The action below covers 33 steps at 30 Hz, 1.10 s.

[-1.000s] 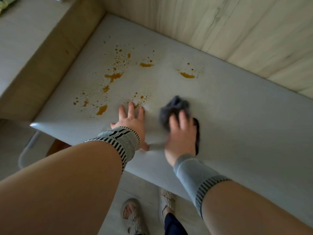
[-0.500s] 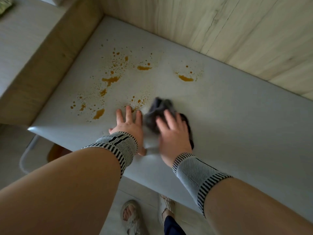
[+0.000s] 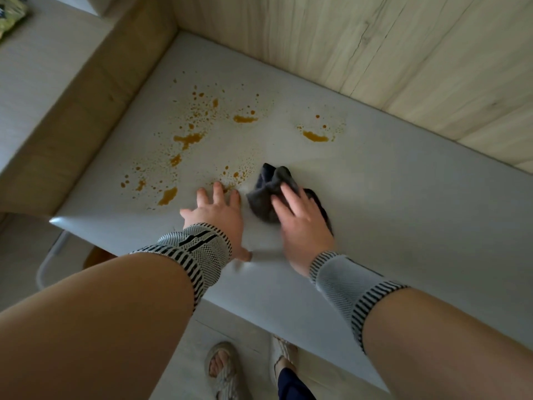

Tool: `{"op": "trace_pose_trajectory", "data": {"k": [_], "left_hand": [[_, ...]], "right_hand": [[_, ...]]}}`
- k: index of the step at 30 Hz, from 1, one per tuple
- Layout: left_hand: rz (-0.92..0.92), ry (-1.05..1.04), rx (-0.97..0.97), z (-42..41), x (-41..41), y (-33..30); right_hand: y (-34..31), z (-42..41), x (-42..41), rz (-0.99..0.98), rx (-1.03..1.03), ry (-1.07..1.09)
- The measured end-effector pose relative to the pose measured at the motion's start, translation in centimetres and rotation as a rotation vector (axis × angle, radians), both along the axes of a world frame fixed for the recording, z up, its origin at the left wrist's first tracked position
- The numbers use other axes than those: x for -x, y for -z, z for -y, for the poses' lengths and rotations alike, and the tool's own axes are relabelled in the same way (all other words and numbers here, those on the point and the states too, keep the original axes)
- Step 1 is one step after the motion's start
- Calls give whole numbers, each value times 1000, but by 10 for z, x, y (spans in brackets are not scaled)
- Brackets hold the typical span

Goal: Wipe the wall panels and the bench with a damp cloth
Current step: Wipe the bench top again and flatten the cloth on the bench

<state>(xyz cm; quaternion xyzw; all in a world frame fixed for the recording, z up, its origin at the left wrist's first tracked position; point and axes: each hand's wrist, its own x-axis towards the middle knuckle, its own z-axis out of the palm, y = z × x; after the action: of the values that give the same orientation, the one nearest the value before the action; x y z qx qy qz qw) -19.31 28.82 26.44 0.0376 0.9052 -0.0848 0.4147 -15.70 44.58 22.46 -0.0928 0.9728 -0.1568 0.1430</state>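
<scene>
1. Sandals point(image 3: 223, 370), pale woven straps, worn on two feet on the floor, low in view; the second one point(image 3: 284, 352) is partly hidden.
2. Floor point(image 3: 184, 359), light wood-look boards.
3. Dark navy trouser leg point(image 3: 291, 385), bottom edge of view.
4. Metal tube frame point(image 3: 50, 258), pale and curved, lower left below the corner; what it belongs to cannot be told.
5. Yellow-green item point(image 3: 10, 15), top-left corner on a pale surface point(image 3: 37, 59); blurred, unidentified.
6. Wristbands, knitted grey with black stripes: one on the left forearm point(image 3: 193, 252), one on the right point(image 3: 349, 287).
</scene>
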Motion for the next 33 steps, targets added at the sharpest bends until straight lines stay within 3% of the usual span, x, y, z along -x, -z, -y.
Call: {"op": "trace_pose_trajectory", "data": {"k": [2,5,7,8,10,12,14,16,18,20,22,24,27,29,31,33], "left_hand": [[-100,-34,-68,-2,3,-5],[-206,-92,-150,-3,22,-10],[-168,-123,-158,-6,40,-8],[-124,-127,-154,-9,48,-6],[-51,-98,-110,-15,55,1],[-35,-62,-60,-21,56,8],[-35,-52,-40,-22,55,11],[-27,-58,-56,-21,55,12],[-12,-95,-81,-19,55,15],[5,-130,-96,-19,55,17],[13,-144,-105,-19,55,20],[12,-144,-104,-18,56,22],[10,-129,-97,-19,55,23],[9,-119,-96,-19,55,24],[14,-136,-112,-18,56,24],[24,-149,-114,-18,56,24]], "right_hand": [[1,-26,3,-5,-7,108],[5,-67,18,-30,-115,637],[3,-69,28,42,-153,916],[2,-58,32,38,-170,942],[0,-30,34,-79,-141,745],[4,-4,26,-151,-69,290],[4,-3,21,2,-27,-48],[6,-27,23,-40,-22,58],[10,-59,28,-143,-46,445],[7,-77,42,-86,-83,805],[5,-71,57,-20,-83,978],[4,-47,65,-83,-68,814],[11,-18,50,-172,36,210],[9,-28,46,-89,53,-26],[9,-49,49,-98,19,132],[9,-68,59,-109,-44,514]]}}
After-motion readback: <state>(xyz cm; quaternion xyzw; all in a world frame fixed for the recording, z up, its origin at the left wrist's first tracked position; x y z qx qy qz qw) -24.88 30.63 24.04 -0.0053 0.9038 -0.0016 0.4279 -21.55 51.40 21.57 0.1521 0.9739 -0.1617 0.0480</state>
